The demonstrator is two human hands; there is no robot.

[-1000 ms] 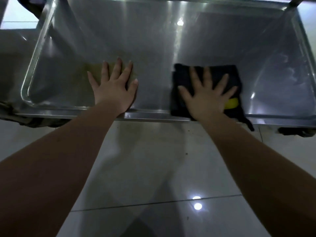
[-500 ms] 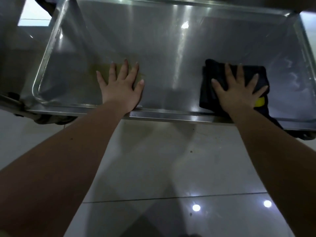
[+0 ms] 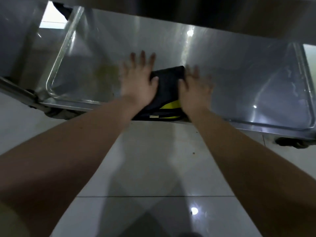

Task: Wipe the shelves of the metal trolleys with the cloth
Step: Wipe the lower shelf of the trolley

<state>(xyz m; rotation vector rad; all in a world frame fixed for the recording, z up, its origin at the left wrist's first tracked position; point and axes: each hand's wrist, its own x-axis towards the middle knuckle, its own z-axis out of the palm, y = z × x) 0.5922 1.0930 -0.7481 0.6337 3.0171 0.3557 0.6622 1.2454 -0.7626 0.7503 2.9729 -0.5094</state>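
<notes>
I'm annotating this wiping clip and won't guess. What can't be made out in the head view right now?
Head view only:
- Right hand: fingers motion-blurred; whether they rest on the folded black cloth or the steel trolley shelf is unclear.
- Left hand: fingertips blurred.
- Shelf's far edge: hidden by the dark upper shelf.
- Cloth's side edges: covered by both hands.
- Cloth's small white label: too small to read.

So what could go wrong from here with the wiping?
The cloth hangs partly over the shelf's near rim, so it may slip to the floor. The left hand and right hand sit at its sides rather than on top, so control looks weak. The yellowish smear lies left of the left hand, uncovered, and could be missed.
</notes>
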